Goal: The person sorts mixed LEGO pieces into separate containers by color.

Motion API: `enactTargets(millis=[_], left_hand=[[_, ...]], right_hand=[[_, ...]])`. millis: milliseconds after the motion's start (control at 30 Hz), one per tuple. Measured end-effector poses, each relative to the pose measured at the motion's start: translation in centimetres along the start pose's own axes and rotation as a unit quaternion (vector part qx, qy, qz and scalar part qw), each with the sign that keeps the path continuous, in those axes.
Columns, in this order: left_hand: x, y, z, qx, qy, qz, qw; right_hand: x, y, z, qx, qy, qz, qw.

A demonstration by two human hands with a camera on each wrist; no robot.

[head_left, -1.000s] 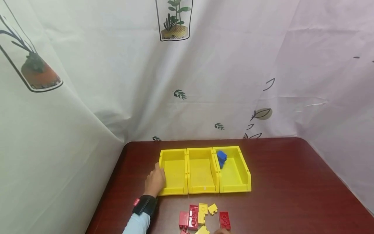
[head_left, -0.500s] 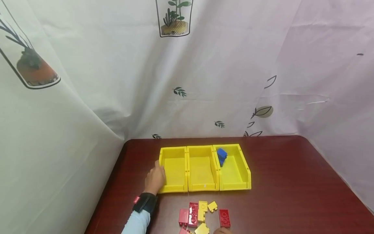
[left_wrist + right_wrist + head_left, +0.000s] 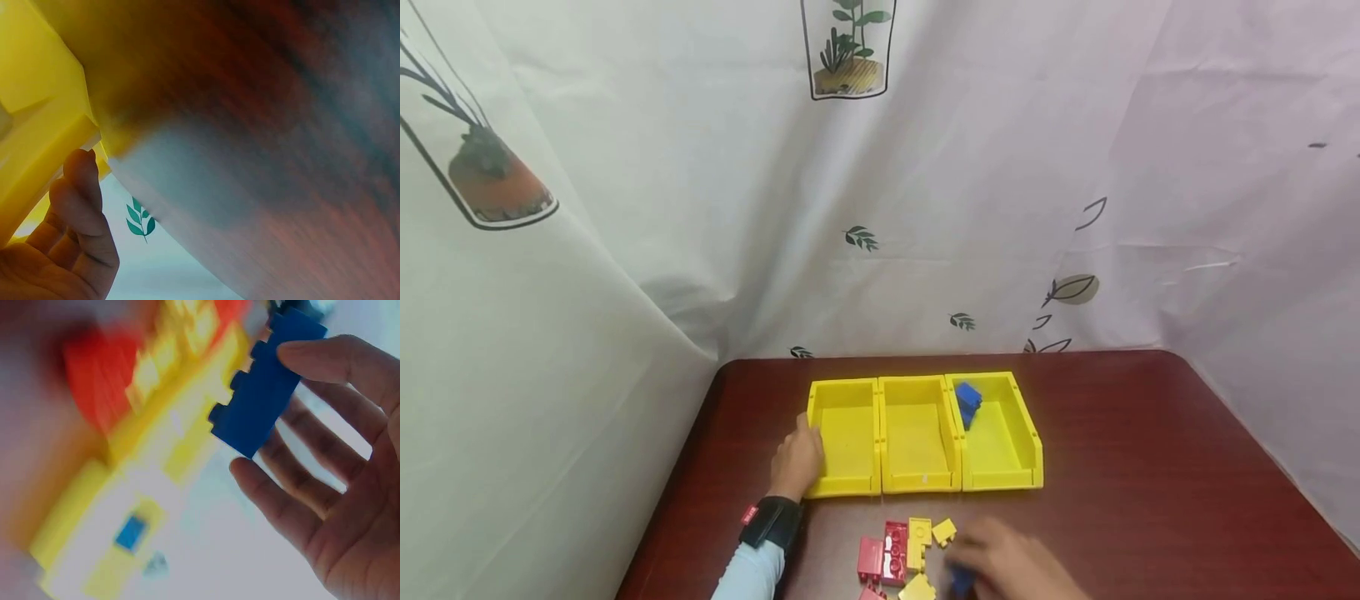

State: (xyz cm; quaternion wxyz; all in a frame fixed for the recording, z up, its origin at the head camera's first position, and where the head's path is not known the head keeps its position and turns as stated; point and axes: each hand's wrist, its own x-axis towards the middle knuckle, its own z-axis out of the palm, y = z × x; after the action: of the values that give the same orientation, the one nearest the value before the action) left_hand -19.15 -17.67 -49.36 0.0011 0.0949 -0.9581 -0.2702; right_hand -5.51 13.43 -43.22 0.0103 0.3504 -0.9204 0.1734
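My left hand (image 3: 796,458) grips the outer side of the leftmost yellow bin (image 3: 842,492); in the left wrist view its curled fingers (image 3: 78,200) lie right at the bin's edge. A blue toy building brick (image 3: 265,387), with a row of studs along one side, is pinched between the thumb and fingers of my right hand (image 3: 350,487). In the head view that hand is blurred, over the table in front of the bins, right of the loose bricks. Two blue bricks (image 3: 967,402) lie at the back left of the rightmost bin.
The middle bin (image 3: 922,482) stands joined between the other two on the dark red table (image 3: 1150,467). Red bricks (image 3: 895,552) and yellow bricks (image 3: 917,533) lie loose before the bins. A printed white cloth (image 3: 925,183) hangs behind the table.
My right hand has come up from the bottom edge with a blue brick and now covers the spot where a single red brick lay. My left hand stays at the bin.
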Motion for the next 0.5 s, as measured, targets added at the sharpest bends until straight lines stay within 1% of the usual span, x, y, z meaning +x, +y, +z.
enactTargets(millis=[33,100,133,167,200,267,367,433,500], left_hand=[[0.0,-0.1,0.0,0.000,0.000,0.000,1.0000],[0.0,-0.1,-0.1,0.000,0.000,0.000,1.0000],[0.0,-0.2,-0.1,0.000,0.001,0.000,1.0000],[0.0,-0.2,-0.1,0.000,0.001,0.000,1.0000],[0.0,-0.2,-0.1,0.000,0.002,0.001,1.0000],[0.1,-0.2,-0.1,0.000,0.002,0.001,1.0000],[0.0,-0.2,0.1,0.003,0.003,0.003,1.0000],[0.0,-0.3,0.1,0.003,0.006,0.008,0.9999],[-0.1,-0.3,0.2,0.004,0.011,0.011,0.9999]], right_hand=[[0.7,0.4,-1.0,-0.025,0.032,0.020,0.999],[2.4,1.4,-2.9,-0.040,0.073,0.098,0.992],[3.3,2.1,-3.6,-0.046,0.089,0.139,0.985],[4.3,3.1,-4.1,-0.050,0.110,0.172,0.978],[5.3,4.1,-4.6,-0.047,0.119,0.204,0.971],[7.3,6.1,-5.4,-0.040,0.112,0.266,0.957],[9.7,9.0,-6.0,-0.034,0.083,0.335,0.938],[11.1,10.6,-6.2,-0.026,0.061,0.371,0.926],[12.2,11.9,-6.0,-0.014,0.047,0.393,0.918]])
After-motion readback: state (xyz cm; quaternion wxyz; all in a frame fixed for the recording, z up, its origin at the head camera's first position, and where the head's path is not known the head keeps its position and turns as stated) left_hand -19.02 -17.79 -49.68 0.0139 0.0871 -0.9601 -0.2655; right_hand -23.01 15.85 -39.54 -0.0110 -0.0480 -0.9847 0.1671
